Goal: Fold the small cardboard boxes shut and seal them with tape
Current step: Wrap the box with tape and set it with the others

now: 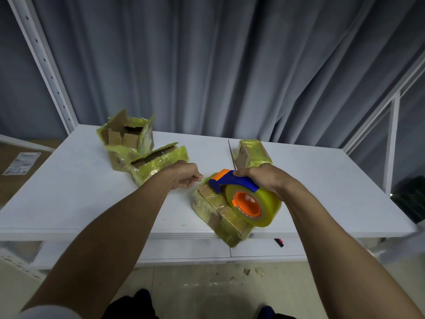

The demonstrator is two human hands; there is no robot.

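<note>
White table (80, 192): right hand (259, 178) grips tape dispenser (240, 183) on closed box (218, 212); left hand (186, 176) curled, grasp unclear; rear box (126, 137) open.

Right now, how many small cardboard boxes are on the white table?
4: an open box back left, another open box beside it, a closed box back right, the front box under the blue-and-orange tape dispenser.

1. Left side of the white table (76, 192) is wide open, easy way in.
2. Two open boxes (124, 140) (158, 160) clog the back left, touching each other.
3. Taped box (251, 153) sits back right, free tabletop beside it.
4. Front box (218, 215) overhangs the near edge, tape dispenser (243, 194) on top.
</note>
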